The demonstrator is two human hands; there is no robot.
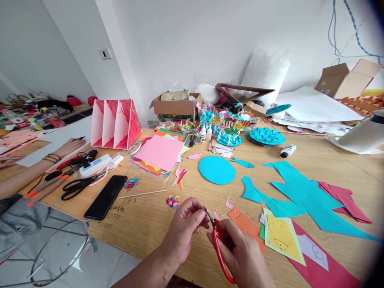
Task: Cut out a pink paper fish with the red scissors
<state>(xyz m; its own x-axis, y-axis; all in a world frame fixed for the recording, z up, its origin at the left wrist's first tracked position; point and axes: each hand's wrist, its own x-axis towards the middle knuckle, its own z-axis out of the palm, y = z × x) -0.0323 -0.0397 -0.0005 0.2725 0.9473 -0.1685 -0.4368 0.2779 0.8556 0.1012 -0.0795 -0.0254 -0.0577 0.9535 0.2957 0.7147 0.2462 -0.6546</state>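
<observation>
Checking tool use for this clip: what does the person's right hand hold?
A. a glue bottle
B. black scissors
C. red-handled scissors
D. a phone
C: the right hand grips the red-handled scissors, blades pointing up toward the left hand, which pinches something too small to tell.

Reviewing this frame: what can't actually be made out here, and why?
Head view only:
- What the left hand pinches: too small, covered by its fingertips.
- Scissors blades: mostly hidden between the two hands; the right hand covers the upper handle.
- Pencilled writing beside the black phone: too small to read.
- The co-worker's arm: cut off by the left edge.
</observation>
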